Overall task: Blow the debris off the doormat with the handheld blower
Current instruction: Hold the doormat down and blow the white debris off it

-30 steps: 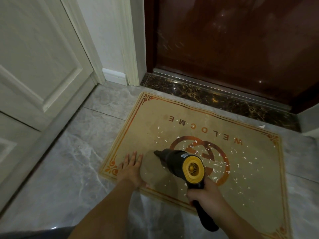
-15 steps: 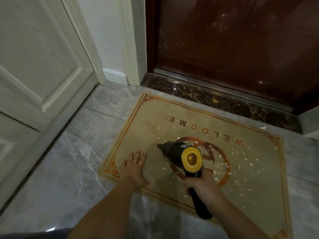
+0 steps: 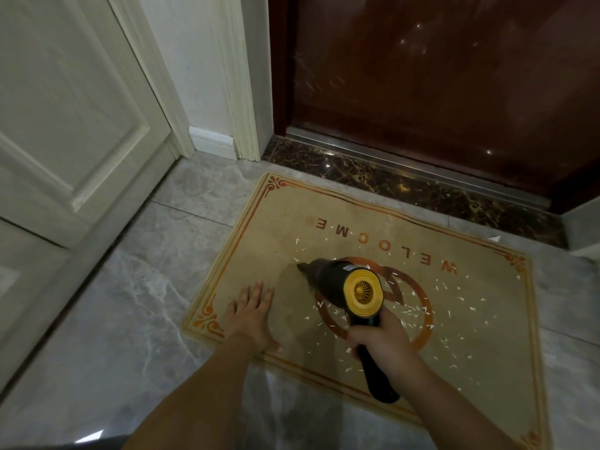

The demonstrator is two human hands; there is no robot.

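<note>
Tan doormat (image 3: 259, 241) lies on the grey tile floor (image 3: 123, 303) before a dark door (image 3: 438, 92). Left hand (image 3: 251, 315) presses flat, fingers spread, at 8 o'clock. Right hand (image 3: 380, 341) grips the black-and-yellow blower (image 3: 341, 287), nozzle toward 10 o'clock. White debris (image 3: 454, 315) scatters toward 3 o'clock.

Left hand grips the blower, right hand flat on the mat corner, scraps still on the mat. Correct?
Hands are swapped. In the head view the right hand grips the blower; the left hand lies flat on the mat corner. Scraps still on the mat.
</note>
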